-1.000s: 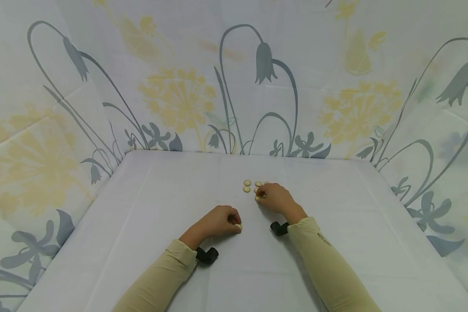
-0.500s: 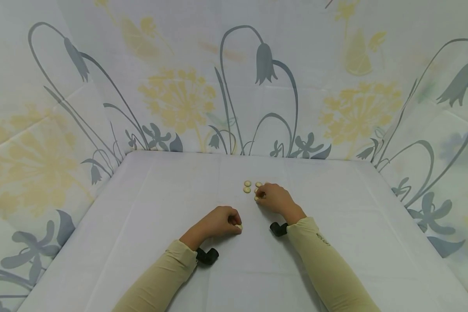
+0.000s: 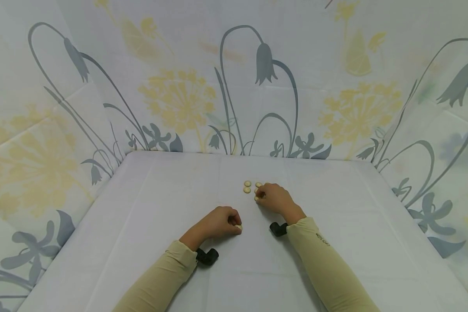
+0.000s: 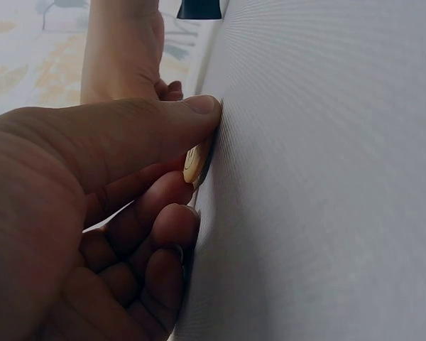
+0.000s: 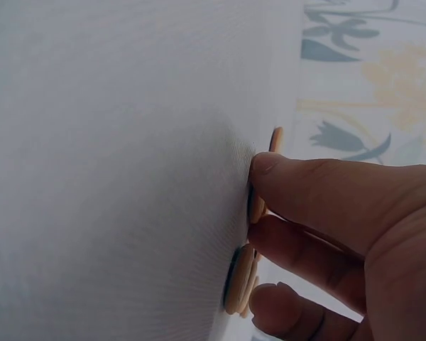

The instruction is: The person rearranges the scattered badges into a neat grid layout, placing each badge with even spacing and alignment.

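In the head view my left hand [image 3: 218,222] rests on the white table, thumb and fingers pinching a small round wooden disc [image 4: 194,162]. The left wrist view shows dark marking on its pale face; it stands on edge close to the cloth. Farther forward and to the right, my right hand [image 3: 276,198] pinches a similar disc [image 5: 256,206] between thumb and index finger, low at the table surface. More discs lie close by: a front-to-back pair with a rear disc [image 3: 247,183] and a nearer disc [image 3: 247,190], plus another disc [image 3: 258,184] partly hidden by my right hand.
A white cloth [image 3: 171,186] covers the table, bounded at the back and sides by floral-printed fabric [image 3: 316,108]. Black wrist-worn devices, one at the left wrist [image 3: 208,256] and one at the right wrist [image 3: 278,229], stick out near the table surface.
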A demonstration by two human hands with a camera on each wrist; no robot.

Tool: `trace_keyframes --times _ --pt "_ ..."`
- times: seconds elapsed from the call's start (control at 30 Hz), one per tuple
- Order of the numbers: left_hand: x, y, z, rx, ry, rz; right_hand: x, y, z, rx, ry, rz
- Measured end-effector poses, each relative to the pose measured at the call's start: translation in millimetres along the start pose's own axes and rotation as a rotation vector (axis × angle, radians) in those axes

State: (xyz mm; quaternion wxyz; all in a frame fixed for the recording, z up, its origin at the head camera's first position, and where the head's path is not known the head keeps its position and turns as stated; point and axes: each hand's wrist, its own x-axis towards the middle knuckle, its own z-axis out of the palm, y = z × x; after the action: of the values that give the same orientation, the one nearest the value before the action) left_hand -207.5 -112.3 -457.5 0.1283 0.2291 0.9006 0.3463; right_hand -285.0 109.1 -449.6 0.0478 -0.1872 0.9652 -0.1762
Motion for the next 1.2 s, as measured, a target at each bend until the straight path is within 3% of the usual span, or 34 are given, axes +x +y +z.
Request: trace_keyframes --times 0.73,1.2 --pt "-0.2 8.1 0.1 0.062 0.003 -0.011 2.6 -6 -10 0.082 -0.035 0.057" --pt "4.0 10.2 -0.7 0.093 -0.018 -0.006 5.1 -9 -13 0.047 -0.073 0.082"
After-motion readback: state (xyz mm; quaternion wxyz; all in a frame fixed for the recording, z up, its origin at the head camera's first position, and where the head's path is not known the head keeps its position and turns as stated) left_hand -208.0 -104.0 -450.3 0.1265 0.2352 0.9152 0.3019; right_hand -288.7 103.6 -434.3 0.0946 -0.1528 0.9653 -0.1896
